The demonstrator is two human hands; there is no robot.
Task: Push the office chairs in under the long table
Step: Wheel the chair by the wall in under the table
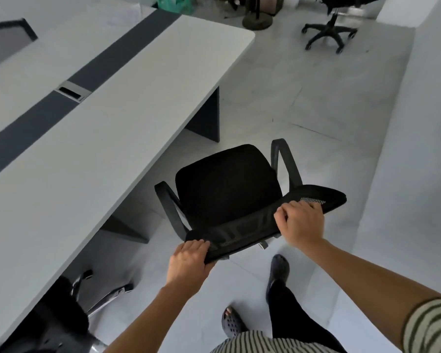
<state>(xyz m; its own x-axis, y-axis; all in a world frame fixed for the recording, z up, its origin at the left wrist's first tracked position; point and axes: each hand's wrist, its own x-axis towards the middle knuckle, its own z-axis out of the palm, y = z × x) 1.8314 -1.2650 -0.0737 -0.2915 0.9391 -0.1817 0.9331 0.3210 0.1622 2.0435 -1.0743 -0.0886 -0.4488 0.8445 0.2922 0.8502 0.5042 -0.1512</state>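
Observation:
A black mesh office chair (227, 189) with two armrests stands on the floor beside the long white table (107, 138), its seat facing the table's right edge. My left hand (189, 263) grips the left end of the backrest's top edge. My right hand (301, 222) grips the same edge further right. Another black chair (61, 319) with a chrome base sits tucked under the table at the lower left. A third black chair (334, 21) stands apart on the floor at the top right.
The table has a dark centre strip with a cable port (73, 90) and dark panel legs (209, 118). A white wall or ledge (418, 123) runs along the right. A round stand base (257, 21) and clutter sit at the far end. My feet (278, 271) are behind the chair.

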